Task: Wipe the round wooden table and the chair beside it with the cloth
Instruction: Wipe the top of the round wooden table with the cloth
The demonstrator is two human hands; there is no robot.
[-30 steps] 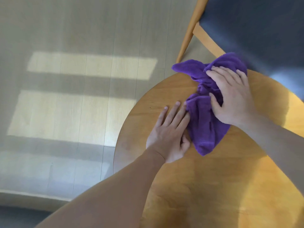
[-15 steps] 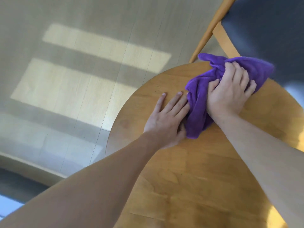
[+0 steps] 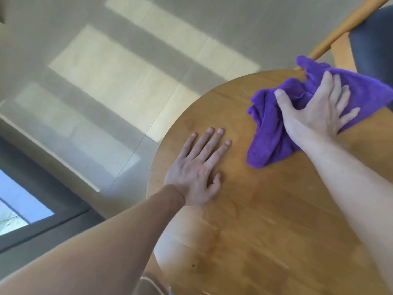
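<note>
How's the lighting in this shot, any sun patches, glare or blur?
Head view: bright window-shaped sun patches lie on the floor; the round wooden table shows soft sheen, no harsh glare; the chair and purple cloth edges look slightly blurred.

Right hand (image 3: 314,109) presses the purple cloth (image 3: 274,133) on the round table (image 3: 276,220); left hand (image 3: 197,173) lies flat beside it

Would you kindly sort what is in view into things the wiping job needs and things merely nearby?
Job: purple cloth under right hand; round wooden table; chair; left hand flat on table.
Nearby: floor; window.
</note>
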